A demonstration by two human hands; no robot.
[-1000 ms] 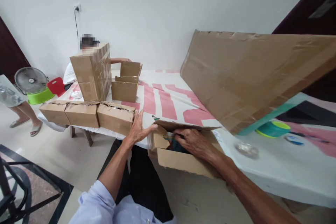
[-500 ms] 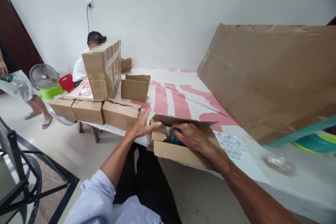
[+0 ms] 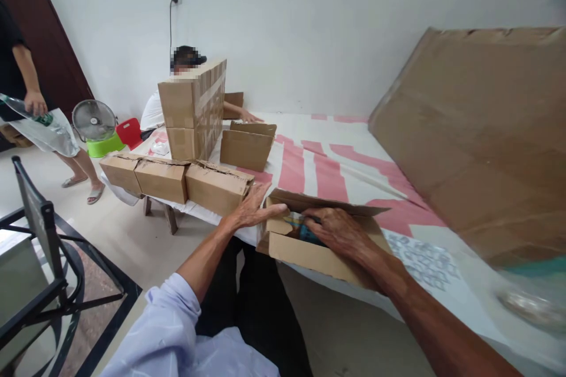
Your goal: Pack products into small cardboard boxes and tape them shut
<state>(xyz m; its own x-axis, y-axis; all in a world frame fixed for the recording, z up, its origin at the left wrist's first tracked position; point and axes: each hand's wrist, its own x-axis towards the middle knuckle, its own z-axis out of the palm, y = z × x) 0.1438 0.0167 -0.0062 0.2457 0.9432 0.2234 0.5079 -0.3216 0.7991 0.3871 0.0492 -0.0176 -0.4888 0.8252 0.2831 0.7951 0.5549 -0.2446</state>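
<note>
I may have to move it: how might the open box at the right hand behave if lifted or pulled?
The open box should mostly keep its shape, since its cardboard sides look straight, though its raised far flap may bend. At the table's near edge, it could tip if pulled outward. Blue contents may add weight.

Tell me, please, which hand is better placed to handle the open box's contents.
Probably the right hand: it reaches into the box, by something blue; the left hand is at its left end.

Lilac shirt point(image 3: 177, 330), seemingly black trousers point(image 3: 267, 312)
</note>
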